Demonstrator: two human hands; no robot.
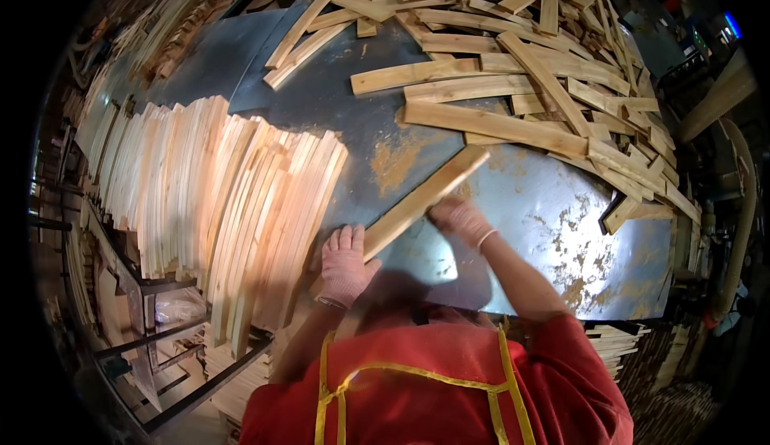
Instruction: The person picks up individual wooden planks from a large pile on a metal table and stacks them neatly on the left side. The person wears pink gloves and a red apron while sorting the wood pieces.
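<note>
A narrow wooden board [425, 203] lies slantwise in front of me, its far end pointing up to the right. At its near end, my left hand [345, 267] in a pale pink work glove lies with the fingers stretched out and the thumb out to the side, touching the board. My right hand [461, 219], gloved too and slightly blurred, is closed at the board's right edge; its fingertips are partly hidden there. Left of my left hand stands a row of boards [273, 212], packed side by side on edge.
A grey metal tabletop [513, 204] carries patches of sawdust [393, 160]. Loose boards [497, 124] are heaped crisscross over its far and right side. More stacked strips [172, 32] sit at the far left. A dark metal frame [204, 377] stands at the lower left.
</note>
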